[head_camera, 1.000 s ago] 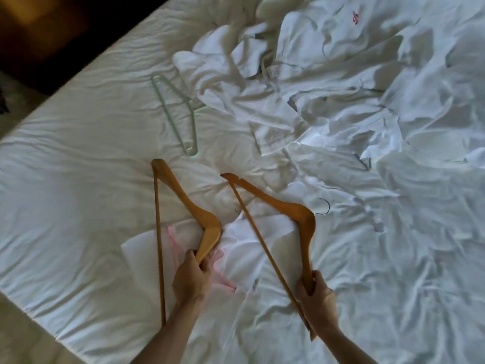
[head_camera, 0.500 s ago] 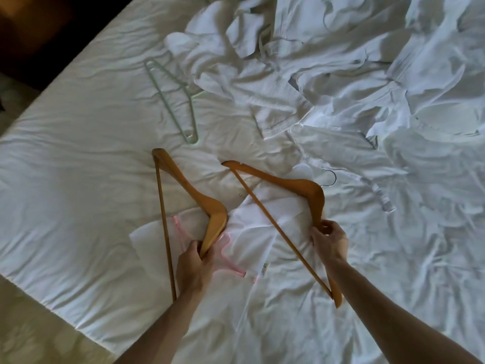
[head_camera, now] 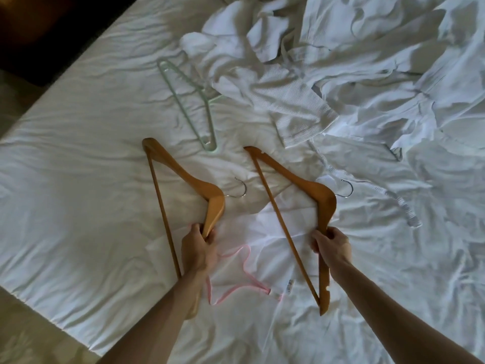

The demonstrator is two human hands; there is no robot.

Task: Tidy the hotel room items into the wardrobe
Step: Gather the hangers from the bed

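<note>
Hangers on the bed (head_camera: 78,143): three counted. Two wooden, one pale green.

Left hand (head_camera: 198,249) clenched around the lower arm of the left wooden hanger (head_camera: 181,174). Right hand (head_camera: 332,248) clenched around the lower arm of the right wooden hanger (head_camera: 294,179). Both hangers lie roughly parallel, points away from the person, each with one metal hook: left hook (head_camera: 240,189), right hook (head_camera: 347,189). Hooks point to the person's right.

Green hanger (head_camera: 189,101): thin, looks like plastic, notched along one arm, lying untouched beyond the wooden pair, its upper end just beside the heap of robes.

Robes (head_camera: 328,82): white, waffle-textured, crumpled in a pile across the far right of the bed; cannot tell how many. One belt (head_camera: 404,206) trails out near the right hook.

White bag (head_camera: 262,245) flat under the hangers, with one pink ribbon (head_camera: 236,285) looped across it and a small tag at the edge.

Since half a second ago: right hanger has swung wider so its hook now shows clear of the wood; left hook, hidden then, is in view. Right hand has slid lower on its hanger arm. Green hanger has not moved on the sheet.

Wood smooth, honey-coloured, lacquered, with a straight crossbar each. Sheet white, finely creased.
</note>
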